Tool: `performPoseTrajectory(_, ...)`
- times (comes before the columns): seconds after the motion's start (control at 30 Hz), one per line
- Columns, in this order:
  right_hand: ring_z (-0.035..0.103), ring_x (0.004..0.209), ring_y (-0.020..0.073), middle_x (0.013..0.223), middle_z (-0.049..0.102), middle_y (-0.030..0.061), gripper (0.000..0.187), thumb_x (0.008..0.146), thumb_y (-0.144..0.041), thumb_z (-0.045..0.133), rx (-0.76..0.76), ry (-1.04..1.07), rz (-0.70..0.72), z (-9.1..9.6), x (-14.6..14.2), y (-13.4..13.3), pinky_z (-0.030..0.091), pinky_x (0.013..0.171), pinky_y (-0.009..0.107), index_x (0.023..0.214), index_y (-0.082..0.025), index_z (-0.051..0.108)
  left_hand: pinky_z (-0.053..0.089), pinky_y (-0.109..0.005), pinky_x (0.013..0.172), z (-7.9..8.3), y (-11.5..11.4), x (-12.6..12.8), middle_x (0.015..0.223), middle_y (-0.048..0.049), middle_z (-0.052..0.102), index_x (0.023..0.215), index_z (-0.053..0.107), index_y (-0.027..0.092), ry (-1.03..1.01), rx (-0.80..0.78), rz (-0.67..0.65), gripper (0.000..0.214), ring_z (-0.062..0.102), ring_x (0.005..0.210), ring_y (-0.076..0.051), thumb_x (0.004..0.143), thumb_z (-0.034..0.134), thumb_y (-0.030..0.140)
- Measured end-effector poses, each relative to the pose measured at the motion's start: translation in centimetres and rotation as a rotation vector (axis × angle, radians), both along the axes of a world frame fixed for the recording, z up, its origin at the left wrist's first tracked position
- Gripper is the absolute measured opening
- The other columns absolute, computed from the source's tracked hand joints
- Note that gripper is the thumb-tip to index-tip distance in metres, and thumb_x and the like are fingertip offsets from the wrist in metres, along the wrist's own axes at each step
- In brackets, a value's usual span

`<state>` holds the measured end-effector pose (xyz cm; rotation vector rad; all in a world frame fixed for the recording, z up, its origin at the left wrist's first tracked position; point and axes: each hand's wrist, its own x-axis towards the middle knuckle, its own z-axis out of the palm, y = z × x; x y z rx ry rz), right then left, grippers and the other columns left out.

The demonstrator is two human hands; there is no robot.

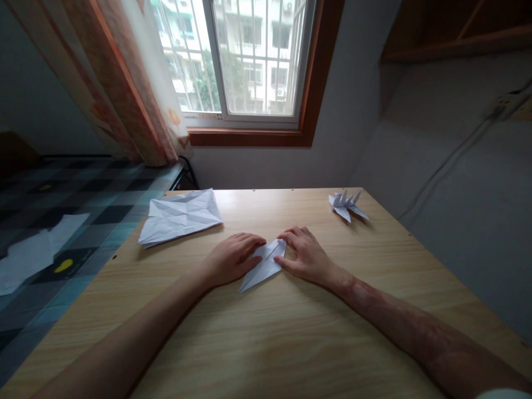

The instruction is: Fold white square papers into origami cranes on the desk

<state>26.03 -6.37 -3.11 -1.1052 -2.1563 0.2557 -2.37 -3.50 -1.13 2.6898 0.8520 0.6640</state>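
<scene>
A small folded sheet of white paper [266, 267] lies on the wooden table between my hands, one pointed corner aimed toward me. My left hand [233, 256] grips its left edge, the thumb on top and the fingers curled at the far side. At the right end, my right hand [305, 252] pinches the paper between thumb and fingers. Crease lines run along the paper's upper face. The undersides of the fingers are hidden.
Creased white sheets [180, 217] lie at the table's back left. Folded paper pieces with spiky points [347, 206] sit at the back right. On the left, a checked bed [120, 188] carries loose white paper [45, 252]. A window [257, 61] is behind the table [266, 343].
</scene>
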Motion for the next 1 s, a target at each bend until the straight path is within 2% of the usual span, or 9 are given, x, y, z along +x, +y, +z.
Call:
performPoseTrajectory(0.23, 0.063, 0.114, 0.0315, 0.115, 0.071, 0.0091, 0.038, 0.091, -0.044, 0.089, 0.012, -0.067, -0.077, -0.2, -0.1, -0.3, 0.052, 0.103, 0.047, 0.119, -0.024, 0.072, 0.059, -0.042, 0.104, 0.1, 0.1, 0.0, 0.129, -0.0103, 0.079, 0.134, 0.068, 0.022, -0.002, 0.044, -0.022, 0.029, 0.076, 0.119, -0.027, 0.107, 0.065, 0.031)
performPoseTrajectory(0.4, 0.062, 0.108, 0.0329, 0.109, 0.071, 0.0093, 0.037, 0.09, -0.046, 0.089, 0.043, -0.111, -0.148, -0.1, -0.1, -0.5, 0.052, 0.099, 0.05, 0.112, -0.023, 0.072, 0.058, -0.044, 0.102, -0.1, 0.1, -0.1, 0.133, -0.0091, 0.077, 0.123, 0.074, 0.025, -0.068, 0.219, 0.107, 0.02, 0.075, 0.118, -0.027, 0.107, 0.062, 0.025)
performPoseTrajectory(0.47, 0.062, 0.111, 0.0324, 0.113, 0.071, 0.0094, 0.035, 0.091, -0.04, 0.089, 0.055, -0.085, -0.112, 0.1, -0.1, -0.5, 0.052, 0.1, 0.049, 0.116, -0.023, 0.072, 0.058, -0.041, 0.098, 0.0, 0.0, 0.0, 0.127, -0.0078, 0.079, 0.117, 0.076, 0.025, -0.091, 0.241, 0.076, 0.02, 0.075, 0.112, -0.025, 0.105, 0.061, 0.02)
performPoseTrajectory(0.57, 0.062, 0.114, 0.0299, 0.119, 0.071, 0.0087, 0.027, 0.095, -0.028, 0.083, 0.07, -0.051, 0.009, 0.4, -0.1, -0.5, 0.053, 0.103, 0.045, 0.119, -0.025, 0.072, 0.058, -0.04, 0.095, 0.6, -0.5, 0.3, 0.117, -0.0058, 0.081, 0.114, 0.077, 0.026, -0.086, 0.213, -0.064, 0.021, 0.076, 0.102, -0.022, 0.1, 0.064, 0.018)
performPoseTrajectory(0.67, 0.065, 0.109, 0.0273, 0.112, 0.073, 0.007, 0.012, 0.1, -0.023, 0.075, 0.068, -0.071, 0.086, 0.5, -0.2, -0.5, 0.053, 0.1, 0.043, 0.112, -0.025, 0.072, 0.058, -0.04, 0.094, 0.9, -0.9, 0.6, 0.112, -0.0059, 0.083, 0.11, 0.078, 0.025, -0.061, 0.174, -0.143, 0.018, 0.076, 0.098, -0.024, 0.093, 0.078, 0.033)
performPoseTrajectory(0.73, 0.066, 0.105, 0.0268, 0.109, 0.072, 0.0068, 0.01, 0.1, -0.024, 0.075, 0.059, -0.08, 0.108, 0.6, -0.2, -0.6, 0.053, 0.098, 0.043, 0.11, -0.024, 0.072, 0.059, -0.04, 0.092, 0.9, -0.9, 0.7, 0.11, -0.0058, 0.083, 0.105, 0.079, 0.024, -0.04, 0.163, -0.143, 0.026, 0.077, 0.096, -0.024, 0.091, 0.084, 0.045)
performPoseTrajectory(0.8, 0.066, 0.105, 0.0277, 0.11, 0.072, 0.0077, 0.019, 0.096, -0.03, 0.08, 0.052, -0.083, 0.136, 0.7, -0.2, -0.8, 0.054, 0.098, 0.044, 0.112, -0.024, 0.071, 0.058, -0.039, 0.091, 0.7, -0.8, 0.6, 0.108, -0.0049, 0.084, 0.102, 0.079, 0.024, -0.027, 0.168, -0.116, 0.024, 0.078, 0.095, -0.023, 0.094, 0.083, 0.047)
performPoseTrajectory(0.9, 0.065, 0.108, 0.0298, 0.116, 0.071, 0.0097, 0.035, 0.092, -0.041, 0.086, 0.038, -0.102, 0.181, 1.0, -0.2, -1.1, 0.055, 0.099, 0.045, 0.119, -0.024, 0.071, 0.057, -0.038, 0.096, 0.4, -0.5, 0.5, 0.108, -0.0035, 0.084, 0.102, 0.08, 0.026, -0.023, 0.18, -0.069, 0.014, 0.079, 0.096, -0.021, 0.103, 0.072, 0.037)
performPoseTrajectory(1.0, 0.066, 0.108, 0.0292, 0.115, 0.072, 0.0089, 0.026, 0.097, -0.037, 0.082, 0.027, -0.098, 0.182, 1.0, -0.2, -1.1, 0.056, 0.099, 0.045, 0.119, -0.026, 0.074, 0.057, -0.038, 0.097, 0.4, -0.4, 0.5, 0.109, -0.0035, 0.084, 0.101, 0.079, 0.026, -0.026, 0.16, -0.064, 0.015, 0.079, 0.098, -0.021, 0.105, 0.066, 0.031)
